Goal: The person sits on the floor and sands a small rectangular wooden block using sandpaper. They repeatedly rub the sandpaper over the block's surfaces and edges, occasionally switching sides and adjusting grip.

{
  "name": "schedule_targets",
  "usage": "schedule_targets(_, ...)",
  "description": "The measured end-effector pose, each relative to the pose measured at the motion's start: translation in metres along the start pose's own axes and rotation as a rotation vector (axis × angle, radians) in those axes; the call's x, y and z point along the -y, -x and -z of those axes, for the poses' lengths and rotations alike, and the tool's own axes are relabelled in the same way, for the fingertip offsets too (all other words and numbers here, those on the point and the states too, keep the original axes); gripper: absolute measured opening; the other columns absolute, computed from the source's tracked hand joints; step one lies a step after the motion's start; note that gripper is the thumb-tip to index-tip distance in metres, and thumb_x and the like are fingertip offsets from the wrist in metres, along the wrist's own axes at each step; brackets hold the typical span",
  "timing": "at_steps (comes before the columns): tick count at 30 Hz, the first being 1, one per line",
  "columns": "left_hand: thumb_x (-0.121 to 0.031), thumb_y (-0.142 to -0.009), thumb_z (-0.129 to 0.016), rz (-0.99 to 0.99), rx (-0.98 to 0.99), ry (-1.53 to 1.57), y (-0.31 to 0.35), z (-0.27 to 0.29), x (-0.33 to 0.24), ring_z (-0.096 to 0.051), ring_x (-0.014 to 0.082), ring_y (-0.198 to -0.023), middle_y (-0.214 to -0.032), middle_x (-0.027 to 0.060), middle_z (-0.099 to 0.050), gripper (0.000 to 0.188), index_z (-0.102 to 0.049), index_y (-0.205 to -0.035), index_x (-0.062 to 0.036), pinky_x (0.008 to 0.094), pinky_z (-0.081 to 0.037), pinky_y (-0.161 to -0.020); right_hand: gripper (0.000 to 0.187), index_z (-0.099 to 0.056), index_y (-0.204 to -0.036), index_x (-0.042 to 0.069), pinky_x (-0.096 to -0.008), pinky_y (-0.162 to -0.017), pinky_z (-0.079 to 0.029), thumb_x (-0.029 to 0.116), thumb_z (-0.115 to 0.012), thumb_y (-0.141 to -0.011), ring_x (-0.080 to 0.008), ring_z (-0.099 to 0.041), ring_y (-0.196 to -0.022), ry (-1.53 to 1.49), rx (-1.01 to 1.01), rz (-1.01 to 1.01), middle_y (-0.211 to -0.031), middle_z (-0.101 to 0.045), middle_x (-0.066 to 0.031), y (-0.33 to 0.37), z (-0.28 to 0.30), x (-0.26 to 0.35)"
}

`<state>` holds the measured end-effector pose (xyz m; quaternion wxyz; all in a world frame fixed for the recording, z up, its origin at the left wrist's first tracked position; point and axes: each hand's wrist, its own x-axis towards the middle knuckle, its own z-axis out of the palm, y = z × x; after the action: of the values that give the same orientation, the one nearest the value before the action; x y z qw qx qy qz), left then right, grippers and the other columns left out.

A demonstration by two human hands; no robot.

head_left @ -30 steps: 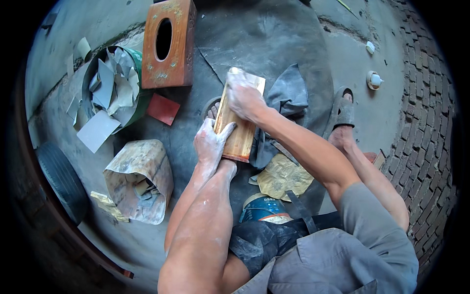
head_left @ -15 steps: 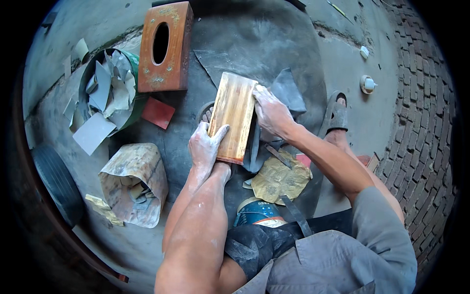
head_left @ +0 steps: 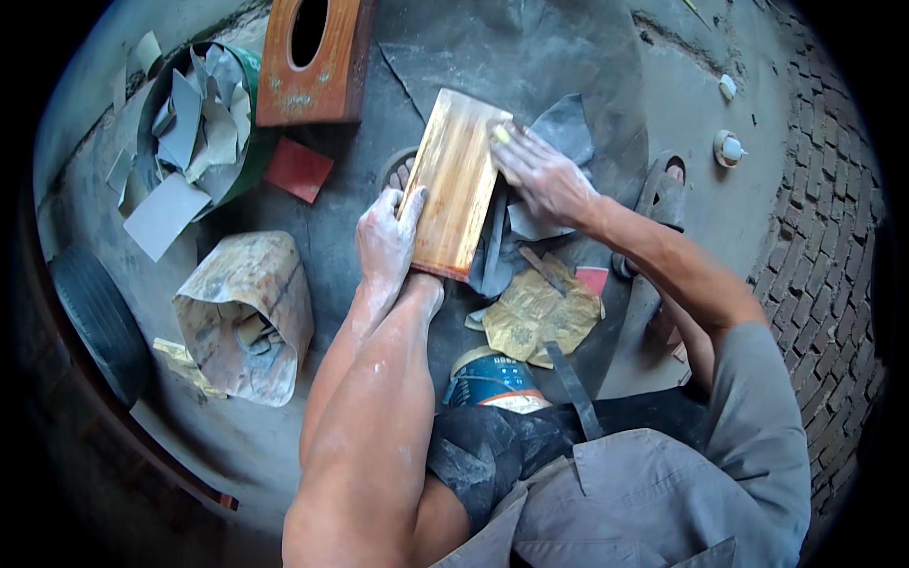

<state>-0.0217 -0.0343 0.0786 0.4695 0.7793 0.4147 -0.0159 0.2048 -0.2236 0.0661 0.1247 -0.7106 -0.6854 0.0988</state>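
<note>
A rectangular wooden piece [head_left: 450,194], pale brown with a reddish lower edge, is tilted in front of me above my left foot. Along its left side, my left hand [head_left: 386,232] grips it, the thumb lying on the top face. My right hand [head_left: 540,170] rests at its upper right edge with the fingers stretched and pressed flat, slightly blurred. A small yellowish spot shows at those fingertips; whether anything lies beneath them is hidden. Both hands are dusted with white powder.
An orange-brown tissue box [head_left: 317,80] with an oval opening stands at the far left, beside a green bucket [head_left: 251,133] of paper scraps. Nearer are a red sheet [head_left: 298,170], a stained container [head_left: 256,275], crumpled yellow paper [head_left: 540,312], a blue tub [head_left: 488,381] and a tire [head_left: 99,322].
The right hand's fingers have flattened and straightened along the wooden piece's edge. The left hand keeps its grip. My view has tilted, so surrounding things sit higher in the picture.
</note>
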Motion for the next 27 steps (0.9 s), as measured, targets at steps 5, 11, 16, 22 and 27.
schedule_targets(5, -0.037, -0.1, -0.073, 0.024, -0.003, 0.018, -0.005, -0.001, -0.001, -0.069, 0.0454, -0.08, -0.087, 0.0249, -0.071, 0.038, -0.071, -0.091, 0.0, 0.0488, -0.052, -0.07, 0.052, -0.06, -0.142, 0.0, -0.046, -0.124, -0.041, 0.018, -0.06, -0.093, -0.0325, -0.055, -0.143, -0.348, 0.085, 0.261, -0.153, -0.057, -0.0185, 0.029, 0.006, 0.076)
schedule_targets(11, -0.038, -0.099, -0.073, 0.011, -0.027, 0.007, -0.005, -0.002, 0.004, -0.069, 0.0447, -0.077, -0.083, 0.0241, -0.071, 0.038, -0.072, -0.09, -0.0005, 0.0482, -0.052, -0.069, 0.061, -0.061, -0.136, -0.003, -0.0483, -0.123, -0.041, 0.017, -0.065, -0.079, -0.0365, -0.055, -0.143, -0.168, 0.107, 0.197, -0.151, -0.056, -0.0273, 0.013, 0.01, 0.057)
schedule_targets(16, -0.037, -0.1, -0.073, 0.026, -0.021, 0.063, -0.005, 0.002, -0.004, -0.069, 0.043, -0.075, -0.081, 0.024, -0.07, 0.038, -0.073, -0.089, -0.0005, 0.0475, -0.051, -0.068, 0.053, -0.06, -0.138, -0.004, -0.0472, -0.125, -0.039, 0.018, -0.061, -0.091, -0.0352, -0.057, -0.141, -0.224, 0.124, 0.26, -0.148, -0.061, -0.0225, 0.009, 0.005, 0.05)
schedule_targets(22, -0.036, -0.1, -0.073, 0.07, -0.034, 0.092, -0.006, -0.003, -0.007, -0.067, 0.0346, -0.065, -0.077, 0.0218, -0.07, 0.038, -0.075, -0.09, 0.0001, 0.0421, -0.051, -0.064, 0.048, -0.061, -0.138, -0.005, -0.0471, -0.128, -0.033, 0.022, -0.06, -0.098, -0.0327, -0.049, -0.148, -0.426, 0.14, 0.188, -0.152, -0.055, -0.0256, 0.016, 0.003, 0.103)
schedule_targets(27, -0.036, -0.099, -0.075, 0.094, -0.057, 0.134, -0.009, 0.002, -0.005, -0.066, 0.0289, -0.062, -0.074, 0.0188, -0.071, 0.037, -0.076, -0.088, 0.0, 0.0403, -0.05, -0.062, 0.053, -0.057, -0.143, -0.006, -0.0452, -0.125, -0.038, 0.015, -0.055, -0.095, -0.0337, -0.049, -0.149, -0.126, 0.028, -0.001, -0.154, -0.055, -0.0248, -0.029, 0.01, 0.026)
